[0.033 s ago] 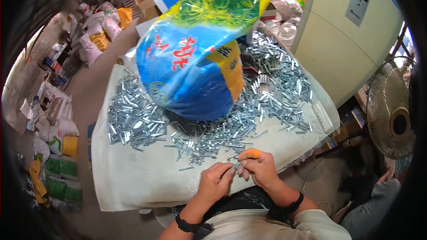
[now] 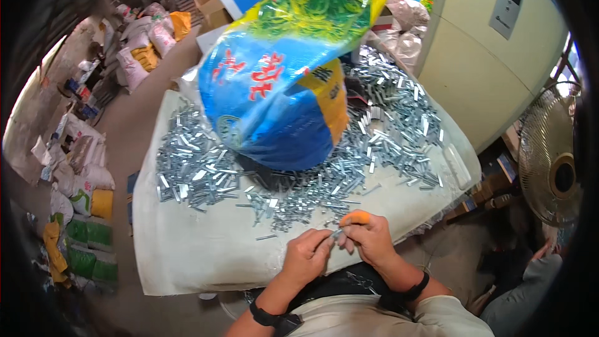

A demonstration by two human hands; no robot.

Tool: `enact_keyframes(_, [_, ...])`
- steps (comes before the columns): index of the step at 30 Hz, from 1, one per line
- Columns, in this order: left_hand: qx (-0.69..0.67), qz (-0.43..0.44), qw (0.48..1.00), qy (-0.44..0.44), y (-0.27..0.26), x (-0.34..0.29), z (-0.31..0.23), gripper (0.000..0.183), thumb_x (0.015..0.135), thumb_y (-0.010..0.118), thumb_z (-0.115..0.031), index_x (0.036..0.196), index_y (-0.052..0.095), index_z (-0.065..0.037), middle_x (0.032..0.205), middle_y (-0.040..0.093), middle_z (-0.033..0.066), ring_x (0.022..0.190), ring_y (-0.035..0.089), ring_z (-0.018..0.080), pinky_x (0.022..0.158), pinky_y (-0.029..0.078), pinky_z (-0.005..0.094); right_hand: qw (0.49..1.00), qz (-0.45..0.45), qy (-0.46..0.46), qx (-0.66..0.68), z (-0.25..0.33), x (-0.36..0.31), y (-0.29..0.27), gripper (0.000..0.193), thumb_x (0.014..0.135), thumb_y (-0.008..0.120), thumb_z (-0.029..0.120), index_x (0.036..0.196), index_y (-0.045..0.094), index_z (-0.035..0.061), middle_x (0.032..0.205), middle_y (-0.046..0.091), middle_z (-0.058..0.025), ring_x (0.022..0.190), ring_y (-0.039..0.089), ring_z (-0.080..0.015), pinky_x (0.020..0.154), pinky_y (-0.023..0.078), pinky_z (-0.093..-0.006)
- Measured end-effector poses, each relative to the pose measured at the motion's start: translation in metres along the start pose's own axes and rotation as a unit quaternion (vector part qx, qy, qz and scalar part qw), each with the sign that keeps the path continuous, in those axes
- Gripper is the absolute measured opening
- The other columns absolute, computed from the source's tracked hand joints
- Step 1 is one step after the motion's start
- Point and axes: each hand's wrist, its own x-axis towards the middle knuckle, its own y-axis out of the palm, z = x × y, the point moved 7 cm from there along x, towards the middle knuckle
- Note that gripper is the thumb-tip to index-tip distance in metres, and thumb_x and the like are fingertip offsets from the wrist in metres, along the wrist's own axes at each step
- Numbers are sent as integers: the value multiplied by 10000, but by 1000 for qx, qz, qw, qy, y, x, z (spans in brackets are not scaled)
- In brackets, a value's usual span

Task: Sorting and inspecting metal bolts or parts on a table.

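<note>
Evidently, we find a small metal piece [image 2: 337, 234] pinched in the fingers of both left hand [image 2: 304, 254] and right hand [image 2: 373, 241]. Beyond these fingers, loose metal parts [image 2: 293, 213] lie on the tabletop [image 2: 203, 253], around a printed sack [image 2: 265, 109]. We judge a light, steady pinch best against slipping.

On my feed I see a workshop: loose metal parts [image 2: 299, 203] lie heaped on the worktop [image 2: 206, 240], filled sacks [image 2: 131, 67] crowd the floor [image 2: 142, 115], a cardboard box [image 2: 211, 10] sits behind, and a fan [image 2: 550, 153] stands alongside.
</note>
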Motion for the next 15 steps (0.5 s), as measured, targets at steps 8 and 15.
enact_keyframes(8, [-49, 4, 998, -28, 4, -4, 12, 169, 1035, 756, -24, 1194, 803, 11, 949, 766, 107, 737, 755, 180, 669, 583, 328, 999, -39, -19, 32, -1, 3, -5, 133, 987, 694, -60, 1104, 751, -88, 848, 768, -222, 591, 694, -214, 499, 525, -287])
enact_keyframes(15, [-17, -33, 999, 35, -1, -11, 18, 183, 1034, 757, -31, 1208, 801, 6, 973, 770, 128, 738, 745, 210, 683, 584, 354, 1000, -14, -16, -18, -9, 2, 0, 149, 978, 646, -103, 1113, 711, -106, 874, 775, -249, 710, 787, -301, 632, 676, -396])
